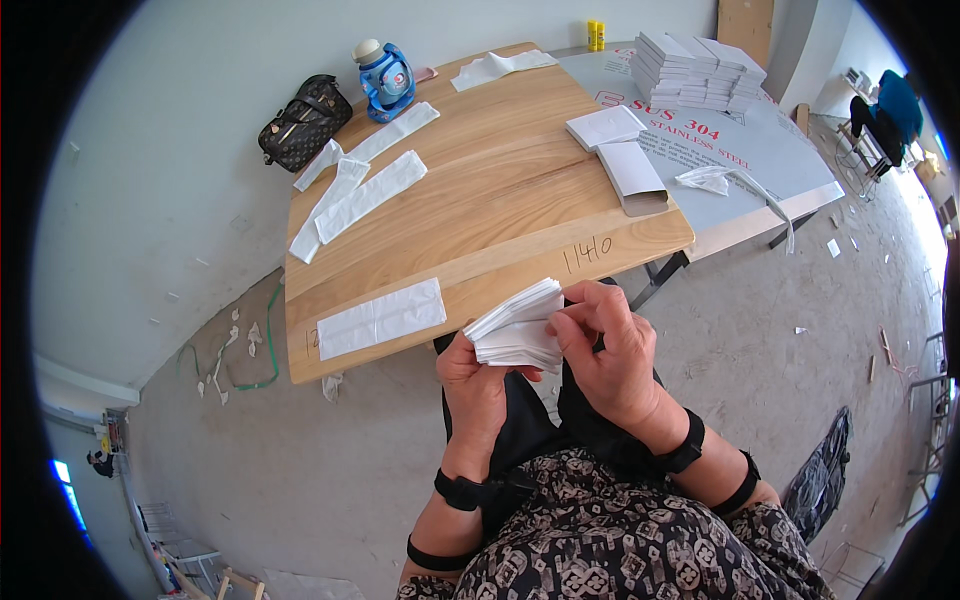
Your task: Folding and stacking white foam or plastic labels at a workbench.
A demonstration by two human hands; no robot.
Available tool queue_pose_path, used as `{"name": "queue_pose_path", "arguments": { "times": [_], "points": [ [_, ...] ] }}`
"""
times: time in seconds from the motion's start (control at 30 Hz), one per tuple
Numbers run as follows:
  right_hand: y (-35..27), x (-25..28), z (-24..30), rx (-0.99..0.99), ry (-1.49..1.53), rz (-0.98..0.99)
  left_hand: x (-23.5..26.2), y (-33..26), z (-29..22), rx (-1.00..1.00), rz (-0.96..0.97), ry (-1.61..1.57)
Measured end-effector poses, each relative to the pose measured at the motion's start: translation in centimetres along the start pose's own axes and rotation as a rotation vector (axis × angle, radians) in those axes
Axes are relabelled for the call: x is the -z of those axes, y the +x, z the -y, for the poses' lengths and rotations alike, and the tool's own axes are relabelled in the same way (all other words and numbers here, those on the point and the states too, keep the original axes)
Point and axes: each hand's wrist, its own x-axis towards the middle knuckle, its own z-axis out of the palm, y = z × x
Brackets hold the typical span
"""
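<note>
Above my lap, just off the table's near edge, my left hand (474, 385) is closed round a thick bundle of folded white sheets (512, 335). The bundle is bent, and its layers fan apart into two parts. My right hand (617, 362) pinches at the bundle's right side with thumb and fingers. Whether the sheets are paper or thin plastic cannot be told. A flat white folded sheet (382, 318) lies on the wooden table (480, 190) to the left of my hands.
More white strips (370, 195) lie at the table's left. Behind them are a dark patterned handbag (306, 122) and a blue bottle (386, 82). Two white boxes (632, 178) sit at the right, near a grey panel-topped table (720, 195) bearing stacked white boxes (694, 72). A person (888, 115) sits far right.
</note>
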Motion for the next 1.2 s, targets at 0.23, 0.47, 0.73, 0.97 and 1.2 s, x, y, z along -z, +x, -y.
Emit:
{"name": "queue_pose_path", "arguments": {
  "times": [0.23, 0.47, 0.73, 0.97, 1.2],
  "points": [
    [-0.1, -0.1, -0.3, -0.029, 0.027, -0.018, 0.0, 0.0, 0.0, 0.006, -0.006, 0.014],
    [-0.1, 0.2, -0.2, 0.014, -0.013, -0.007, 0.2, 0.1, 0.3, -0.024, 0.030, 0.061],
    [1.0, 1.2, -0.2, 0.447, -0.019, 0.258, 0.7, 0.1, 1.1, -0.122, -0.113, 0.041],
    [0.5, 0.8, 0.3, 0.179, 0.107, 0.214, 0.1, 0.0, 0.2, -0.084, 0.007, 0.019],
    [0.8, 0.9, 0.8, 0.123, 0.001, 0.154, -0.1, -0.1, -0.1, -0.009, 0.039, 0.010]
  ]
}}
